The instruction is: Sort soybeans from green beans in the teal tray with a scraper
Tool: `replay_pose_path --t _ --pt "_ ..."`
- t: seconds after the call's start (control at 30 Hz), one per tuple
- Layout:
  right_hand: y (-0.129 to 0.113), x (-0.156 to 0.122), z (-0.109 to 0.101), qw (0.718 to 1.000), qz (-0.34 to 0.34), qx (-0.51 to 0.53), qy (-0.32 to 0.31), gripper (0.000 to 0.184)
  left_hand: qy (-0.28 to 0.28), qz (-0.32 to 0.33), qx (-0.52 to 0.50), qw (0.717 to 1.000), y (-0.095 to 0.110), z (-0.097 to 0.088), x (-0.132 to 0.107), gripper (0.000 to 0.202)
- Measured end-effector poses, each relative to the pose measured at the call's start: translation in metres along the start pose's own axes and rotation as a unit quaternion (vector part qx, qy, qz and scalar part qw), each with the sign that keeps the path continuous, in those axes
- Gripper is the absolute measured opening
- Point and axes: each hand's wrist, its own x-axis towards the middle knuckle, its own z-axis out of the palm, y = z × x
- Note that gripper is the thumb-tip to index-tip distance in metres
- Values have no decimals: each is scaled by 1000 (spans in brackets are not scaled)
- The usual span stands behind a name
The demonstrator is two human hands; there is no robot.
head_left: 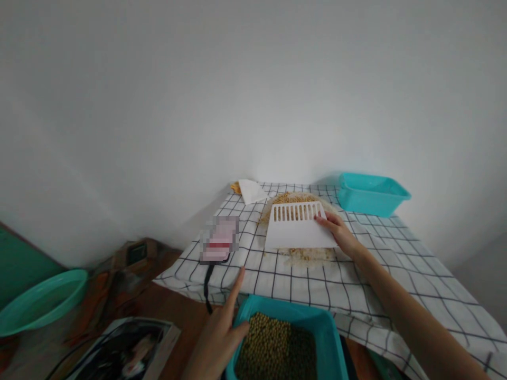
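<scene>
My right hand grips the right edge of a white slotted scoop that lies flat over a pile of yellow beans and white grains on the checked cloth. My left hand rests on the left rim of a teal tub full of greenish beans, with the fingers stretched out and the index finger pointing up towards the cloth.
A table under a black-and-white checked cloth carries an empty teal tub at the back right, a white paper at the back and a blurred pink item with a black strap. A teal basin sits at the left.
</scene>
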Motion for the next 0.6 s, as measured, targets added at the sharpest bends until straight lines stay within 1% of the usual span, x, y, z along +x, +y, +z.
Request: replay_pose_path --t 0.2,0.47,0.6 --pt "-1 -3 3 1000 8 -7 -26 34 -13 -9 -24 1000 4 1 -1 96" --pt "-3 -8 8 998 12 -16 -58 36 -16 -5 -25 1000 4 1 -1 93" --pt "-5 -10 10 997 9 -28 -68 38 -10 -7 -9 1000 3 1 0 96"
